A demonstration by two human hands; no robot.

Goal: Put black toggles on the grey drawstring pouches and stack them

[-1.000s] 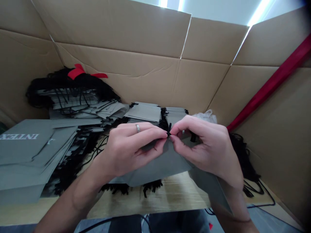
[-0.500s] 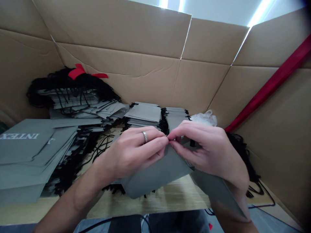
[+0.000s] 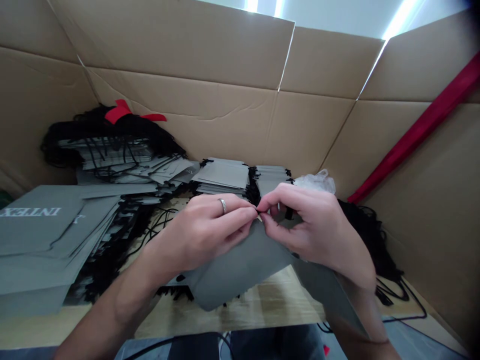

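My left hand point(image 3: 210, 225), a ring on one finger, is closed in a pinch at the upper edge of a grey card folder point(image 3: 240, 267). Fingertip to fingertip with it, my right hand point(image 3: 311, 225) pinches a short bit of black cord point(image 3: 258, 212) at that edge. The folder hangs tilted below both hands, and another grey flap point(image 3: 326, 290) shows under my right wrist. A small black piece point(image 3: 289, 213) sits within the curl of my right fingers. Exactly how the cord meets the card is hidden by the fingertips.
Printed grey folders point(image 3: 33, 235) with black cords are piled at the left. Behind them lies a cord bundle with a red tie point(image 3: 119, 112). Smaller grey stacks point(image 3: 223, 175), a clear plastic bag point(image 3: 317, 182) and black cords point(image 3: 369, 240) line the cardboard wall point(image 3: 210, 95).
My right hand has shifted slightly left and turned a little. Black cord now shows between the fingertips. The left hand and the folder have barely moved.
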